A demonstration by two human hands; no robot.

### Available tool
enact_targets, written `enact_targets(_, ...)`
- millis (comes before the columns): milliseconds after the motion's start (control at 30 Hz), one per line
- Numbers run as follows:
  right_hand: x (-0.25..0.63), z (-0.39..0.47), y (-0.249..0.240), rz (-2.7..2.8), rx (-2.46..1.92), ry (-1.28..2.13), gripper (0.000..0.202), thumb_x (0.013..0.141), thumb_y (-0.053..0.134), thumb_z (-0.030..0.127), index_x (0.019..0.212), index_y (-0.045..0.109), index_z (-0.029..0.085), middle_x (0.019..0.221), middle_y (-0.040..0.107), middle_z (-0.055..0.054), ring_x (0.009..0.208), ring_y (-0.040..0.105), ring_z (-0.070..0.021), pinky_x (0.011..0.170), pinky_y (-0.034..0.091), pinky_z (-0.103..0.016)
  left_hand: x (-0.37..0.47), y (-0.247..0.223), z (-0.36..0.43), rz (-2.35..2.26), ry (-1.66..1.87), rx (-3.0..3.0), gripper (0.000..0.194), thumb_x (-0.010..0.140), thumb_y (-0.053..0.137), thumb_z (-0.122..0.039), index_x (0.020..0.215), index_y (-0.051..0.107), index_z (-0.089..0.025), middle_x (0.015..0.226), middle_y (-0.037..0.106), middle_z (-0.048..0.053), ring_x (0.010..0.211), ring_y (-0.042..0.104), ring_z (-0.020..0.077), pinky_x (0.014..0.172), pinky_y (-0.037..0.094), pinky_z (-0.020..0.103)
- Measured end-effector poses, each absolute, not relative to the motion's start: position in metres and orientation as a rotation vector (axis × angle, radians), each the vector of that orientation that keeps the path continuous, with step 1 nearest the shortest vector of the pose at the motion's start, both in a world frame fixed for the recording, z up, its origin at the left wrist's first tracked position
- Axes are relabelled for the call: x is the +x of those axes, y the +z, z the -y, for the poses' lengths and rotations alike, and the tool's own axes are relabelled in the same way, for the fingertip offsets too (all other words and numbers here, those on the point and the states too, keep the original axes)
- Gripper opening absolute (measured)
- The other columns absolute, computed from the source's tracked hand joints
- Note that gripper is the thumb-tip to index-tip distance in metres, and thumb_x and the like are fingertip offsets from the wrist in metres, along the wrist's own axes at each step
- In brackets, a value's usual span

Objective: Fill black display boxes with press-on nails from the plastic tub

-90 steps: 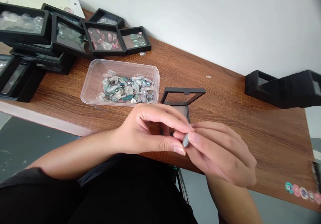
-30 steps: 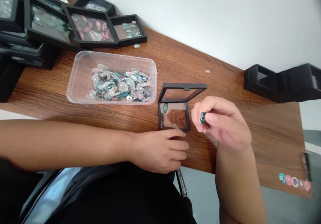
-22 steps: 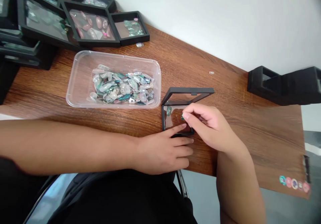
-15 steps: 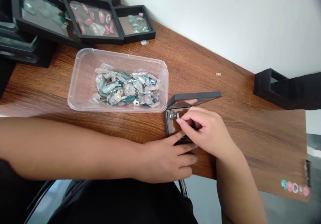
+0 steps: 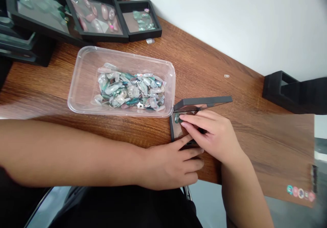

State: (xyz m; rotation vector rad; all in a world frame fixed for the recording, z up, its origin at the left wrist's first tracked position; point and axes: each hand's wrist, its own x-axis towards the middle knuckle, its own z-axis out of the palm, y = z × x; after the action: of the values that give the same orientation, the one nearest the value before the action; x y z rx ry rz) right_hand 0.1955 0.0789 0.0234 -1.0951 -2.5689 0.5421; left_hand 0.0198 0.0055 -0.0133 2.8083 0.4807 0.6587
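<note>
Head view: green false nail (image 5: 176,118) sits in open black case (image 5: 172,130), just left of right hand (image 5: 214,131) fingertips, long axis near-to-far; right hand nearer. Right thumb and finger nearly pinched, can't tell if gripping; left hand (image 5: 173,165) spread, at case's near edge.
</note>
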Motion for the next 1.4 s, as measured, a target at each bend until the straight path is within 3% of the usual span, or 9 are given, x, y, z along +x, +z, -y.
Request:
enact_targets(200, 0.195, -0.079, 0.022, 2.566, -1.077, 0.511, 0.016, 0.096, 0.063, 0.024, 0.106, 0.075, 0.022, 0.091, 0.075, -0.001, 0.086, 0.068, -0.0165, 0.083, 0.053, -0.033, 0.019, -0.012, -0.006, -0.479, 0.656, 2.79, 0.011, 0.091, 0.062, -0.03, 0.095, 0.071, -0.027, 0.127, 0.069, -0.001, 0.127, 0.058, 0.0255, 0.115, 0.044, 0.053)
enact_targets(500, 0.184, -0.082, 0.022, 2.542, -1.169, 0.511, 0.014, 0.099, 0.055, 0.024, 0.095, 0.068, 0.02, 0.103, 0.076, -0.001, 0.087, 0.069, -0.0157, 0.079, 0.05, -0.03, 0.019, -0.011, -0.007, -0.467, 0.61, 2.796, 0.013, 0.093, 0.058, -0.028, 0.096, 0.071, -0.027, 0.128, 0.068, -0.001, 0.13, 0.056, 0.026, 0.114, 0.046, 0.053)
enact_targets(633, 0.186, -0.08, 0.029, 2.454, -1.296, 0.699, 0.012, 0.097, 0.057, 0.025, 0.092, 0.068, 0.022, 0.087, 0.073, 0.002, 0.079, 0.063, -0.0133, 0.073, 0.047, -0.028, 0.019, -0.011, -0.007, -0.454, 0.584, 2.804, 0.016, 0.094, 0.056, -0.027, 0.097, 0.071, -0.027, 0.131, 0.067, 0.0, 0.132, 0.054, 0.0276, 0.114, 0.045, 0.055)
enact_targets(767, 0.187, -0.077, 0.033, 2.362, -1.485, 0.824, 0.012, 0.094, 0.06, 0.03, 0.091, 0.07, 0.025, 0.066, 0.059, 0.005, 0.065, 0.055, -0.011, 0.062, 0.041, -0.026, 0.02, -0.011, -0.007, -0.452, 0.594, 2.795, 0.016, 0.093, 0.057, -0.027, 0.098, 0.071, -0.027, 0.131, 0.067, -0.001, 0.132, 0.055, 0.0274, 0.116, 0.044, 0.053)
enact_targets(867, 0.184, -0.073, 0.032, 2.338, -1.551, 0.711, 0.013, 0.093, 0.06, 0.031, 0.087, 0.069, 0.025, 0.062, 0.054, 0.005, 0.064, 0.054, -0.0119, 0.061, 0.039, -0.026, 0.02, -0.01, -0.008, -0.46, 0.599, 2.798, 0.015, 0.094, 0.057, -0.028, 0.097, 0.072, -0.028, 0.13, 0.068, -0.002, 0.131, 0.056, 0.0261, 0.118, 0.042, 0.052)
enact_targets(1067, 0.178, -0.068, 0.028, 2.414, -1.555, 0.34, 0.017, 0.093, 0.057, 0.033, 0.081, 0.063, 0.023, 0.067, 0.061, 0.002, 0.073, 0.058, -0.0163, 0.063, 0.037, -0.028, 0.018, -0.008, -0.007, -0.468, 0.555, 2.813, 0.021, 0.097, 0.05, -0.026, 0.099, 0.071, -0.029, 0.133, 0.066, -0.003, 0.127, 0.057, 0.0224, 0.118, 0.043, 0.051)
enact_targets(1267, 0.18, -0.066, 0.029, 2.414, -1.666, 0.313, 0.02, 0.095, 0.053, 0.034, 0.082, 0.06, 0.021, 0.061, 0.055, 0.003, 0.054, 0.047, -0.0118, 0.056, 0.032, -0.028, 0.018, -0.009, -0.008, -0.458, 0.586, 2.794, 0.022, 0.095, 0.051, -0.024, 0.1, 0.071, -0.028, 0.132, 0.067, -0.002, 0.126, 0.058, 0.0239, 0.117, 0.042, 0.056)
enact_targets(1400, 0.181, -0.063, 0.03, 2.44, -1.689, 0.261, 0.017, 0.095, 0.054, 0.034, 0.087, 0.061, 0.021, 0.061, 0.055, 0.003, 0.053, 0.047, -0.0123, 0.055, 0.031, -0.028, 0.018, -0.008, -0.009, -0.458, 0.574, 2.757, 0.017, 0.091, 0.056, -0.025, 0.097, 0.071, -0.028, 0.133, 0.066, -0.001, 0.128, 0.058, 0.0243, 0.119, 0.041, 0.057)
